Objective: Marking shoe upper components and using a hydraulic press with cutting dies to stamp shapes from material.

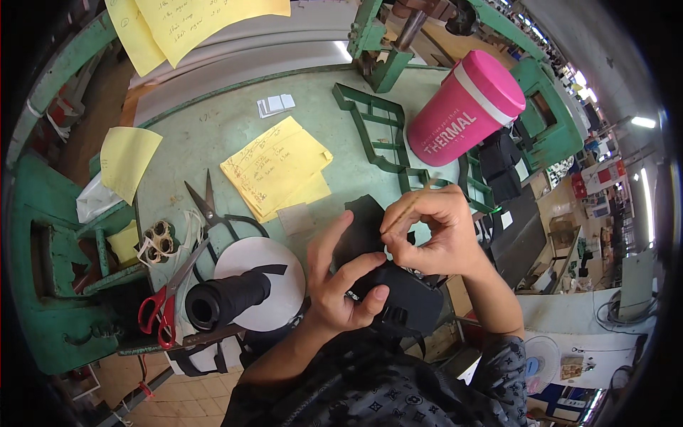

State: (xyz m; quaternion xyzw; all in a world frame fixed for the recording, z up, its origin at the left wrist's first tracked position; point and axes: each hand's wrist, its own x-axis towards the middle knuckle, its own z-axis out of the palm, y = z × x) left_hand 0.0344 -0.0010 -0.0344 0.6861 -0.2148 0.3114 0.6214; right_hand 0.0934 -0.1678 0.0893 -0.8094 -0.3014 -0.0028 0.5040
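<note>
A slim tan stick (409,208) is pinched between thumb and forefinger of the right hand (437,231), whose other fingers curl in. It slants over a black piece (359,220) at the table's near edge, in front of the person. The left hand (331,292) is half open, fingers spread, its forefinger tip close beside the right fingertips; whether it presses on the black piece I cannot tell. Under both hands sits a black item (416,304) with small white marks near the left thumb, too small to read.

Just beyond lies a blank greyish patch (295,218), then yellow notes (274,164) covered in handwriting, mostly unclear. To the left, a black roll (224,297) rests on a white disc (277,309), with black scissors (208,208) and red-handled scissors (167,302) near it.

Farther right on the green table (178,135), beside a green frame (370,99), a pink jug (445,128) leans, bearing bold white capitals between smaller lines of print. Small white cards (276,105) lie toward the back. Yellow sheets (206,28) at the top carry handwritten lines; another yellow sheet (128,164) at left shows only faint marks.
</note>
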